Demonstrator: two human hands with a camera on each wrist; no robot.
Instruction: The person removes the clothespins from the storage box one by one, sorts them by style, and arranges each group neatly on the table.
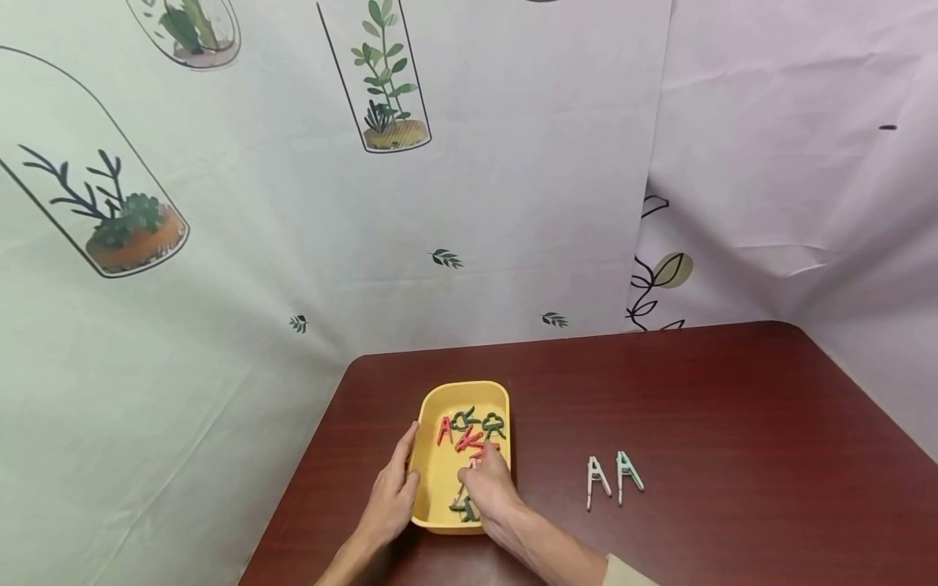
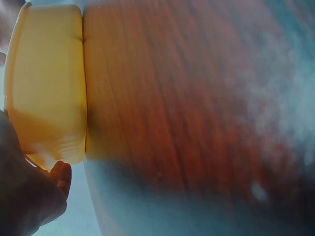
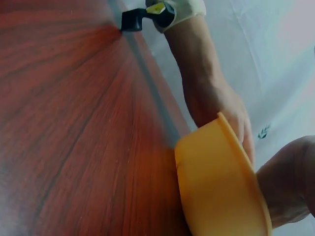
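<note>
A yellow tray (image 1: 440, 488) holds several red and dark green clips and a pale pink clothespin (image 1: 459, 493). The left hand (image 1: 390, 498) lies against the tray's left side, fingers extended along the wall; in the left wrist view this hand (image 2: 34, 196) touches the corner of the tray (image 2: 47, 83). Inside the tray, the right hand (image 1: 493, 490) pinches the pale clothespin between thumb and fingers, partly covering it. The right wrist view shows the right hand (image 3: 290, 182) over the rim of the tray (image 3: 216, 182), fingertips hidden, and the left hand (image 3: 219, 101) beyond.
Right of the tray, a whitish clothespin (image 1: 597, 480) and a mint green clothespin (image 1: 628, 476) lie on the dark red table (image 1: 703, 407). A plant-patterned cloth (image 1: 513, 203) hangs behind the table's far edge.
</note>
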